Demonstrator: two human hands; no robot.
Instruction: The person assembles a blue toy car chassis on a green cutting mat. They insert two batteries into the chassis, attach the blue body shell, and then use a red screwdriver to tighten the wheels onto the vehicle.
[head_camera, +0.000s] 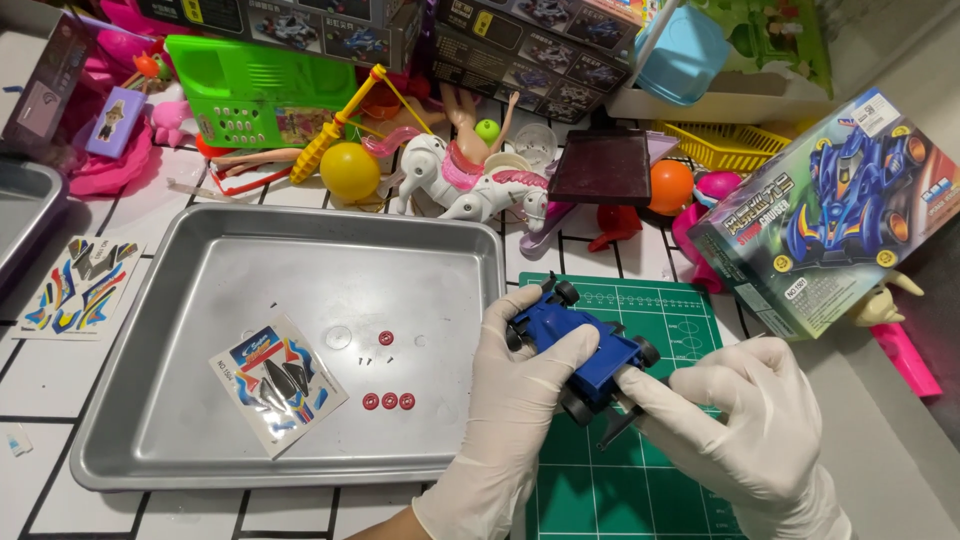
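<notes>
You are holding a blue toy car chassis (580, 345) over the green cutting mat (640, 480), its long axis running diagonally from upper left to lower right, black wheels showing at both ends. Your left hand (515, 400), gloved in white, is gripping the chassis from the left with fingers curled around its body. Your right hand (740, 420), also gloved, is pinching the lower right end with thumb and fingers closed on it.

Just right of the mat, a rectangular model-car box (820, 215) printed with a blue racer is leaning at a tilt. Left of your hands, a grey metal tray (200, 450) is holding a colourful sticker sheet (277, 378), small red round parts (389, 400) and tiny dark screws. A second sticker sheet (80, 285) is lying outside the tray on the white tiled tabletop (30, 390) with black grid lines. Behind, a white toy horse (470, 185), a yellow ball (350, 170), a green plastic basket (260, 90) and dark printed cartons (530, 45) are crowding the far edge.
</notes>
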